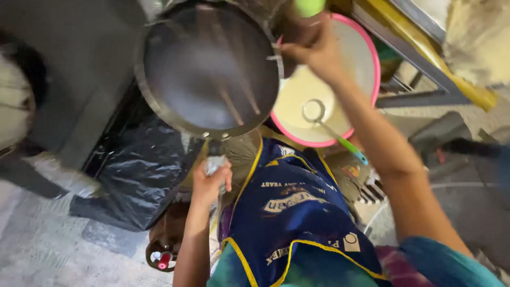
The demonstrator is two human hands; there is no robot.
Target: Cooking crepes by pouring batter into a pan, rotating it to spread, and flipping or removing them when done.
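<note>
the left hand [210, 183] is closed around the pan handle [215, 159], fingers wrapped over what looks like a cloth or foil wrap at its end. the pan [207, 69] is a wide dark round one with a pale metal rim, held up in front of the body and tilted so its inner face turns toward the camera. its long axis runs from the left hand straight up the picture: handle low and close to the apron [297, 212], bowl of the pan far out and above. streaks run down the dark inner face toward the handle.

the right hand [313, 50] is out at arm's length, at the pan's right rim, fingers bunched; something green [309, 6] shows just above it, but blur hides whether the hand grips it. this hand is the nearer one to the rim, the left the nearer to the handle.

just right of the pan and below the right forearm sits a pale basin [366, 58] with a pink rim, partly behind the pan's edge. a strainer [329, 125] with a green handle lies in it, ring end near the middle, handle pointing down and right. a black bag [138, 170] lies on the floor left of the handle.
</note>
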